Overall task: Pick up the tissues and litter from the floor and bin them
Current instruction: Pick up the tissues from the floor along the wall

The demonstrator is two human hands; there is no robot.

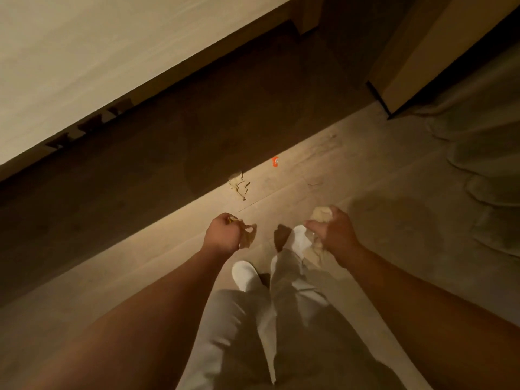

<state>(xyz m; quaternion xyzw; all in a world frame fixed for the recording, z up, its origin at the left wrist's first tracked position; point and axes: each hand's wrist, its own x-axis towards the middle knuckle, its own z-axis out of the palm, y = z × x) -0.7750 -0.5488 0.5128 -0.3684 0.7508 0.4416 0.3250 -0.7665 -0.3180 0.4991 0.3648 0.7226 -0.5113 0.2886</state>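
Observation:
My left hand (223, 235) is closed around a crumpled pale wrapper (249, 235) that sticks out to its right. My right hand (334, 230) grips a wad of crumpled tissue (320, 213), with more tissue hanging below the fist. Ahead of both hands, a torn piece of pale litter (237, 183) lies on the wooden floor at the edge of a shadow. A small orange scrap (275, 161) lies on the floor further ahead and to the right. No bin is in view.
A long pale counter or bed edge (84, 66) runs diagonally on the left and casts a dark shadow on the floor. A cabinet corner (399, 88) stands at the upper right. Curtain folds (484, 175) hang along the right. My legs and white slippers (244, 274) are below.

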